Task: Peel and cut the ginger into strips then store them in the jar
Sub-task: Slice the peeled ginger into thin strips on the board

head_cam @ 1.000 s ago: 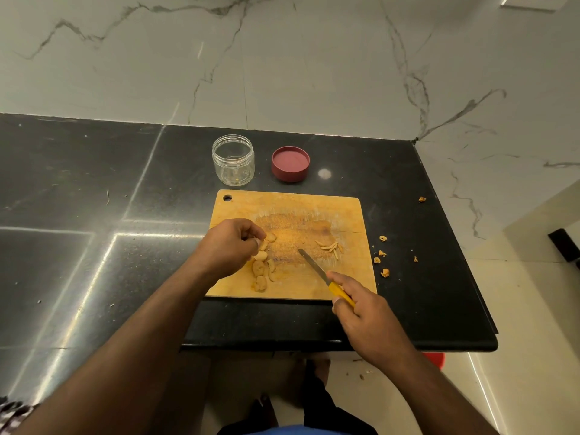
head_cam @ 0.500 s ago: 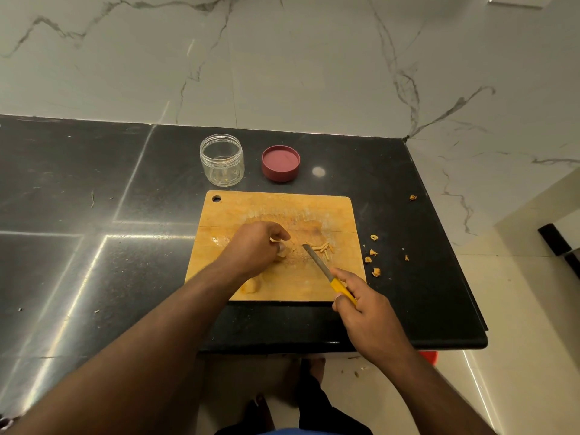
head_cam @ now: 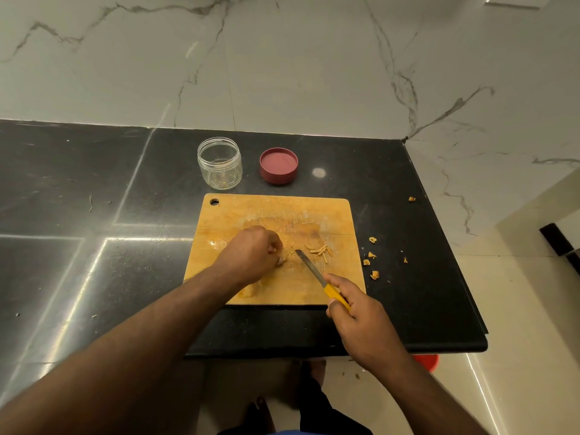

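On the black bench (head_cam: pixel 94 277) my left grip (head_cam: pixel 251 254) pins ginger (head_cam: pixel 283 256) mid-board (head_cam: pixel 276 211) to steady it, my right (head_cam: pixel 361 318) clasps the knife (head_cam: pixel 317 276), and the jar (head_cam: pixel 219 163) waits open, upper centre.

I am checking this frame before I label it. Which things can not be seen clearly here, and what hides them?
All in the head view:
- Ginger piece: mostly hidden under the left hand, whose curled fingers cover how it is held.
- Ginger slices at the cutting board's near edge: covered by the left forearm.
- Knife handle: mostly wrapped by the right hand.
- Jar contents: specks too small to identify.
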`<state>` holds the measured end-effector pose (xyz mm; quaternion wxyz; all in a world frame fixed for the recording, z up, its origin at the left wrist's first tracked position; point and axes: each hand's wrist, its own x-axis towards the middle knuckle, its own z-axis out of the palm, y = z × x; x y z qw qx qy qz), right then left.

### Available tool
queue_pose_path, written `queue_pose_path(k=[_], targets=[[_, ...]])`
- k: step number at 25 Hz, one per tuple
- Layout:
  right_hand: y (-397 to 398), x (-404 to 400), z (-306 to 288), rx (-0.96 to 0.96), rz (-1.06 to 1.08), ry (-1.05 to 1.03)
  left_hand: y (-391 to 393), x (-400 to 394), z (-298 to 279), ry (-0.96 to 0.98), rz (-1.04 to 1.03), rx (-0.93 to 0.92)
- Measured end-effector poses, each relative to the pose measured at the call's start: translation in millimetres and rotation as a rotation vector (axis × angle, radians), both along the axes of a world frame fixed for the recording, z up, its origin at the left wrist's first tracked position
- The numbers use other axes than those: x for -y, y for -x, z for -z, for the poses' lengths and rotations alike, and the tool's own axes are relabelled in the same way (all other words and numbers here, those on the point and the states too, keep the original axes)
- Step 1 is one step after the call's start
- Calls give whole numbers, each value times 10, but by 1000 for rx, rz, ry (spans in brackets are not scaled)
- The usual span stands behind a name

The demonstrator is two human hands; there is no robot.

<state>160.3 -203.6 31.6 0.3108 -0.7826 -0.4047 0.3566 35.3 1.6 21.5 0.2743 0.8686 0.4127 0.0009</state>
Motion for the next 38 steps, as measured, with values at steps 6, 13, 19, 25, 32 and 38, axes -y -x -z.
queue_pose_path(k=[6, 13, 19, 25, 32, 38], targets=[[9, -28, -67, 40, 27, -17, -90, 122, 54, -28, -100, 65], [116, -47, -104, 153, -57, -9, -60, 160, 114, -32, -128, 78], [246, -123, -115, 234, -135, 11, -57, 182, 154, -63, -149, 88], [339, -193, -104, 296, -165, 9, -60, 183, 154, -86, -148, 95], [382, -240, -74, 323, -170, 26, -58, 157, 197, -93, -133, 94], [434, -305, -48, 365, -174, 71, -73, 134, 218, -84, -130, 89]])
